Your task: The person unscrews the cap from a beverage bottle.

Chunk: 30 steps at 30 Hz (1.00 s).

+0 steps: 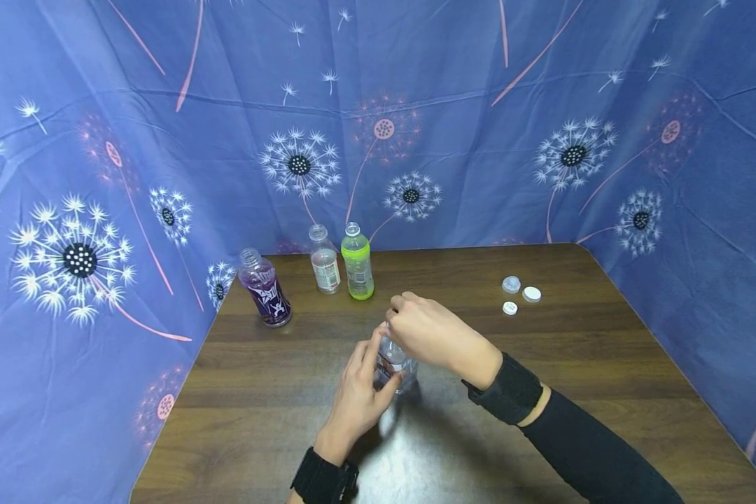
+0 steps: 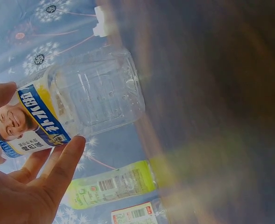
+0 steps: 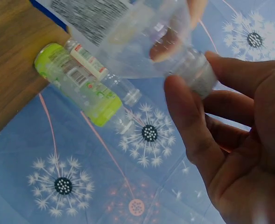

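Work in hand: a clear bottle, held out over the near-middle part of the table, reads as the fourth of a set being uncapped. Left hand grips its body, thumb on one side of the label, fingers on the other. Right hand is at the top, its thumb and fingers pinching the cap at the neck; cannot tell whether it has come loose. Done, by my judgement: purple bottle, small clear bottle and green bottle stand open-necked toward the back left, matched by a translucent cap, white cap and small white cap grouped at the back right. Left, it seems: free this last one and put it with the others. Labels: the held bottle shows 补水啦 in big white characters on blue, with yellow and a printed portrait (smaller lettering not legible to me). Green bottle carries a barcode; small clear bottle, a red-and-white label with fine print. Purple bottle's jagged white lettering can't be made out, nor the small white cap's mark.
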### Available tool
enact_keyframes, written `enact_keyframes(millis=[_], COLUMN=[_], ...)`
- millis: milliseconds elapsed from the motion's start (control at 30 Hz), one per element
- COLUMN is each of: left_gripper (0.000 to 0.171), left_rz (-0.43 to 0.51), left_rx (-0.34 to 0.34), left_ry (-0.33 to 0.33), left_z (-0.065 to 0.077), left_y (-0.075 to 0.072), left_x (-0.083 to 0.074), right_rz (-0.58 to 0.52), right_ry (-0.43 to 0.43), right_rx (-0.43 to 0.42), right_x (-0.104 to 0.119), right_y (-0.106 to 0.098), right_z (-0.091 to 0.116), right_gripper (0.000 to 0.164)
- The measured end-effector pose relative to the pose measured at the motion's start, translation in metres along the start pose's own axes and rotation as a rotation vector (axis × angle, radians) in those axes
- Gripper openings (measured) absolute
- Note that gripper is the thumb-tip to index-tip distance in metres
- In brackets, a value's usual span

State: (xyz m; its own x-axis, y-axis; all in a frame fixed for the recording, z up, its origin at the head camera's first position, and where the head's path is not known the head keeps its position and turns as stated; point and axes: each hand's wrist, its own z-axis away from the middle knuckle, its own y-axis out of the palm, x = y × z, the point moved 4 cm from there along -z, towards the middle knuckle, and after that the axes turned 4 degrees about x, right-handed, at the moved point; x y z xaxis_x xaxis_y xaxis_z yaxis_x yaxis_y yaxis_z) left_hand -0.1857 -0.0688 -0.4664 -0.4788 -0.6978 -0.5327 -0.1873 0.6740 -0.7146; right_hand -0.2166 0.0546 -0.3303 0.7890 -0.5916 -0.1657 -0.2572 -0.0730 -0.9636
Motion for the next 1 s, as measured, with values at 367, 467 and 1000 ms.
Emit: enact_keyframes(millis=[367, 467, 1000], left_gripper=[0.085, 0.083, 0.084], left_rz=[0.015, 0.019, 0.017], left_rx=[0.006, 0.012, 0.017], left_ry=[0.014, 0.017, -0.019], left_z=[0.001, 0.000, -0.001], left_y=[-0.003, -0.002, -0.001], left_x=[0.001, 0.000, 0.000], right_rz=[-0.075, -0.092, -0.309], right_ry=[0.054, 0.038, -0.165], right_rx=[0.007, 0.002, 0.119], right_x=[-0.006, -0.010, -0.018], right_y=[0.001, -0.001, -0.013], right_z=[-0.004, -0.003, 0.005], right_gripper=[0.022, 0.022, 0.035])
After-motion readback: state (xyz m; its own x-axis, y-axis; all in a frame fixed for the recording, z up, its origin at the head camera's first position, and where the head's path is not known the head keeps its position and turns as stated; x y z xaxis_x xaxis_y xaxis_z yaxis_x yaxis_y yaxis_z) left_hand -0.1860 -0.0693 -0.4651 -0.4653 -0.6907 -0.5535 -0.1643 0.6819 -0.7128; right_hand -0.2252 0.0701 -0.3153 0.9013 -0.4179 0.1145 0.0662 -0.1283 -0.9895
